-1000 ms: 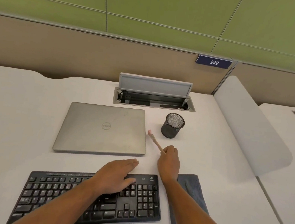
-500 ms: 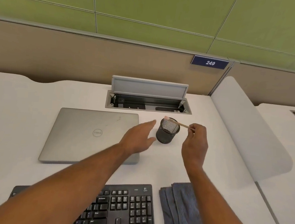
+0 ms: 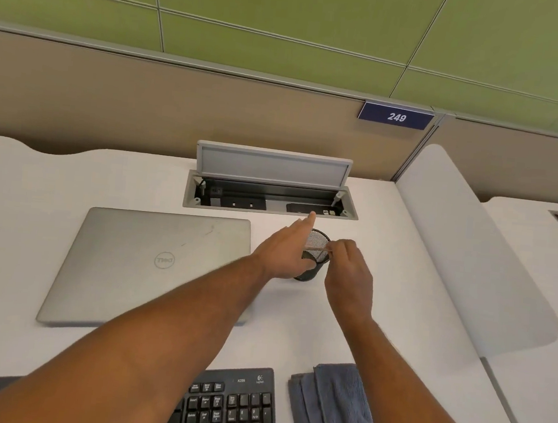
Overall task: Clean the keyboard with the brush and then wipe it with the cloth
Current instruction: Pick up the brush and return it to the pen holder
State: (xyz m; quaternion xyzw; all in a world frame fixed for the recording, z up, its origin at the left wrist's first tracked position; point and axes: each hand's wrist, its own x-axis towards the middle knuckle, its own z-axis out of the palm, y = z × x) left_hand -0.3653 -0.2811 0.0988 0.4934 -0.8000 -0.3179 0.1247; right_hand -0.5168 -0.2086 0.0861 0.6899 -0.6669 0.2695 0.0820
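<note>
One laptop (image 3: pixel 151 264), one keyboard (image 3: pixel 237 406), one mesh cup (image 3: pixel 313 265), one brush (image 3: pixel 316 248), one cloth (image 3: pixel 334 408). The left hand (image 3: pixel 284 252) touches the cup, fingers straight. At its 3 o'clock, the right hand (image 3: pixel 350 271) pinches the brush over the cup's mouth.

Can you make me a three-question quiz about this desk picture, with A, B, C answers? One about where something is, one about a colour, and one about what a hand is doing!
1. Where is the cloth?
A. right of the keyboard
B. on the laptop
C. in the cup

2. What colour is the cloth?
A. red
B. blue-grey
C. yellow

3. What is the right hand doing?
A. lying flat
B. typing
C. pinching the brush over the mesh cup

Answers: 1 A, it lies beside the keys. 2 B, its folds look blue-grey. 3 C, the fingers pinch the thin stick at the cup's mouth.
</note>
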